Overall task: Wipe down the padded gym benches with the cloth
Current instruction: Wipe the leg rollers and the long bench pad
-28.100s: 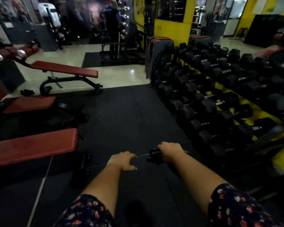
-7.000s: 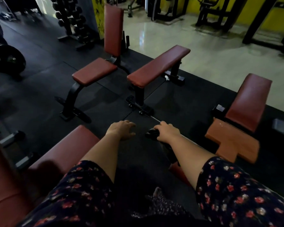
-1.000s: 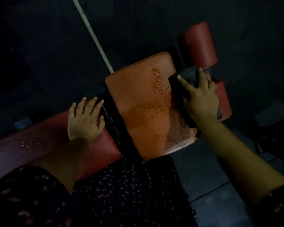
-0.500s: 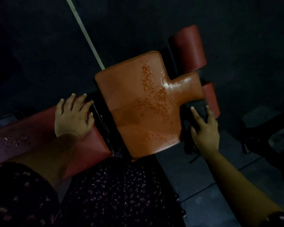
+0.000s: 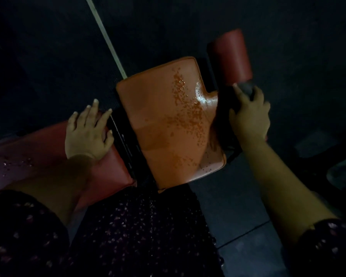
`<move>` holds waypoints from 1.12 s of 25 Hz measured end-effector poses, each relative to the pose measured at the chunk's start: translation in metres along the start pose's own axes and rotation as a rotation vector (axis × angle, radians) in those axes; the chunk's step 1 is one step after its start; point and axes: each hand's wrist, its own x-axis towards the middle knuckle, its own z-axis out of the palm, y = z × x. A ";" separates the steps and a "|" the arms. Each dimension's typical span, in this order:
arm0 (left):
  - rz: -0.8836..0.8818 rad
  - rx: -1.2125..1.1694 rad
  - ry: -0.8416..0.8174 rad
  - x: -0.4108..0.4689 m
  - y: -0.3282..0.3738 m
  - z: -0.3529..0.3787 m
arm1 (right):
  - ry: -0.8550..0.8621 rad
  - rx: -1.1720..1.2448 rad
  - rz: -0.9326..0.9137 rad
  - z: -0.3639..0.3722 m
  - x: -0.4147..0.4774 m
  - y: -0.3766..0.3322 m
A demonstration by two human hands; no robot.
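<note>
An orange seat pad (image 5: 164, 120) lies below me, speckled with wet droplets and a shiny streak near its notched right corner. My right hand (image 5: 250, 114) holds a dark cloth (image 5: 246, 88) against the pad's right side, just under a dark red roller pad (image 5: 231, 56). Most of the cloth is hidden under the fingers. My left hand (image 5: 88, 132) rests flat, fingers spread, on the end of the darker red back pad (image 5: 38, 154), which also carries a few droplets.
Black rubber floor mats (image 5: 188, 23) surround the bench, with a pale seam line (image 5: 106, 37) running up to the left. A black metal hinge gap (image 5: 126, 148) separates the two pads. My floral clothing (image 5: 140, 236) fills the bottom of the view.
My right hand with the cloth slid off the seat pad's right edge, then moved up along that side toward the roller pad. My left hand stayed on the back pad.
</note>
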 end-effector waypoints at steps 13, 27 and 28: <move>0.023 -0.023 -0.034 0.002 -0.002 0.000 | -0.104 0.433 -0.157 -0.059 0.017 -0.061; -0.071 0.096 -0.036 0.001 -0.003 0.003 | -0.044 -0.323 -0.329 0.010 -0.018 -0.233; -0.081 0.099 -0.046 0.001 -0.003 0.003 | -0.039 -0.379 -0.472 0.015 -0.029 -0.249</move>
